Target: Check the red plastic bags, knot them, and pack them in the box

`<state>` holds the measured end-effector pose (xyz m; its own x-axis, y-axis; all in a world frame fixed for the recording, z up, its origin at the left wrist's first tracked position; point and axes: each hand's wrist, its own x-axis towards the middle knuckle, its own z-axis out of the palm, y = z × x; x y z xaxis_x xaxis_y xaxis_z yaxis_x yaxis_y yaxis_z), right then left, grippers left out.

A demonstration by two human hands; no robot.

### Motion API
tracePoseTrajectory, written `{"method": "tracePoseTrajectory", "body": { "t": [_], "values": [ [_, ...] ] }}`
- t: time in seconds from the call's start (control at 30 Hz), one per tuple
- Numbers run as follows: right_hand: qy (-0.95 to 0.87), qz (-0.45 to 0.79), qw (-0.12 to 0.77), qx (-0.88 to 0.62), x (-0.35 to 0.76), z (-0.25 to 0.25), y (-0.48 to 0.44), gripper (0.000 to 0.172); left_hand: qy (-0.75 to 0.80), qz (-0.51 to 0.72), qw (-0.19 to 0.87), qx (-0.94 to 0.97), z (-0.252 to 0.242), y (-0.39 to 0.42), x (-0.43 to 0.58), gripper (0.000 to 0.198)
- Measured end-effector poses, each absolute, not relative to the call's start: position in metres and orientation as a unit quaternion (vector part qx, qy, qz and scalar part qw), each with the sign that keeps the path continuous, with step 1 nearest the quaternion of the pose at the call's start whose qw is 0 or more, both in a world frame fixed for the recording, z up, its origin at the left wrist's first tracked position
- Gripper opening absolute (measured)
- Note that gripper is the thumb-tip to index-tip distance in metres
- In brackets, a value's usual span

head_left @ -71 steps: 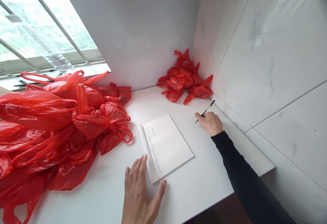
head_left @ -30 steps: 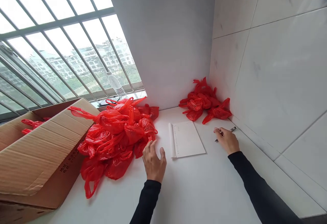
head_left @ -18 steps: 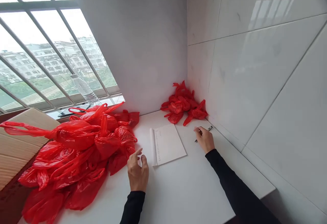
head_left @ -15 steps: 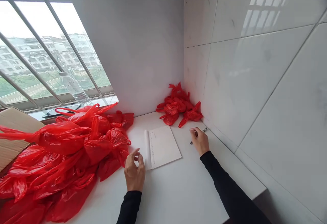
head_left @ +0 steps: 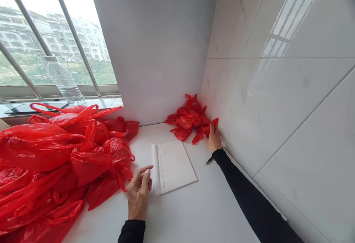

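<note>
My right hand (head_left: pixel 213 139) is at the right end of the small pile of red plastic bags (head_left: pixel 189 119), with thumb and fingers around the nearest bag (head_left: pixel 203 130). A black pen (head_left: pixel 209 160) lies on the white tabletop, partly hidden beneath my right wrist and sleeve. My left hand (head_left: pixel 141 184) hovers just left of the notepad (head_left: pixel 177 167), its fingers loosely curled and nothing in them. The pad's cover is folded back to the left, and a column of small marks runs down the page's left side.
A large heap of red plastic bags (head_left: pixel 61 161) covers the left side of the white table (head_left: pixel 177 217). Behind it, a clear water bottle (head_left: pixel 65 82) and a dark flat device (head_left: pixel 33 107) rest on the sill of the barred window. Tiled wall (head_left: pixel 291 106) bounds the right side.
My right hand has moved forward from beside the pen to the small bag pile. My left hand stays beside the pad. The view has shifted and turned slightly.
</note>
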<state>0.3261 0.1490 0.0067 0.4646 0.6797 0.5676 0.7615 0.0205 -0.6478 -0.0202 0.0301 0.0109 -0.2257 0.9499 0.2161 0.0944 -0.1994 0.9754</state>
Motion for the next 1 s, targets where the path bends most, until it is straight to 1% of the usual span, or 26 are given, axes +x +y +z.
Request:
{"method": "tracePoseTrajectory", "body": {
  "t": [0.1, 0.13, 0.3, 0.37, 0.43, 0.5, 0.6, 0.7, 0.83, 0.93, 1.0],
  "values": [
    [-0.499, -0.028, 0.493, -0.712, 0.33, 0.016, 0.149, 0.04, 0.512, 0.599, 0.377, 0.487, 0.009, 0.031, -0.02, 0.046],
    [-0.496, -0.029, 0.499, -0.71, 0.329, 0.02, 0.145, 0.04, 0.511, 0.603, 0.38, 0.481, 0.008, 0.032, -0.021, 0.046],
    [-0.51, -0.021, 0.54, -0.669, 0.288, 0.033, 0.1, 0.048, 0.5, 0.614, 0.392, 0.467, 0.004, 0.034, -0.02, 0.046],
    [-0.543, 0.022, 0.557, -0.629, 0.254, 0.031, 0.077, 0.043, 0.497, 0.618, 0.386, 0.471, 0.005, 0.034, -0.02, 0.048],
    [-0.587, 0.111, 0.574, -0.56, 0.218, 0.027, 0.057, 0.033, 0.497, 0.618, 0.369, 0.484, 0.007, 0.034, -0.021, 0.052],
    [-0.628, 0.19, 0.567, -0.498, 0.187, 0.024, 0.042, 0.025, 0.499, 0.608, 0.353, 0.507, 0.009, 0.034, -0.021, 0.055],
    [-0.675, 0.248, 0.538, -0.439, 0.162, 0.021, 0.029, 0.026, 0.497, 0.577, 0.338, 0.552, 0.01, 0.033, -0.019, 0.052],
    [-0.687, 0.268, 0.528, -0.421, 0.161, 0.019, 0.026, 0.027, 0.491, 0.554, 0.324, 0.589, 0.01, 0.032, -0.016, 0.039],
    [-0.675, 0.272, 0.528, -0.437, 0.172, 0.017, 0.028, 0.02, 0.486, 0.545, 0.302, 0.612, 0.012, 0.031, -0.013, 0.036],
    [-0.665, 0.254, 0.53, -0.46, 0.177, 0.017, 0.029, 0.013, 0.488, 0.546, 0.288, 0.617, 0.013, 0.031, -0.011, 0.027],
    [-0.656, 0.238, 0.537, -0.474, 0.178, 0.018, 0.029, 0.014, 0.495, 0.557, 0.28, 0.605, 0.012, 0.033, -0.01, 0.03]
  ]
}}
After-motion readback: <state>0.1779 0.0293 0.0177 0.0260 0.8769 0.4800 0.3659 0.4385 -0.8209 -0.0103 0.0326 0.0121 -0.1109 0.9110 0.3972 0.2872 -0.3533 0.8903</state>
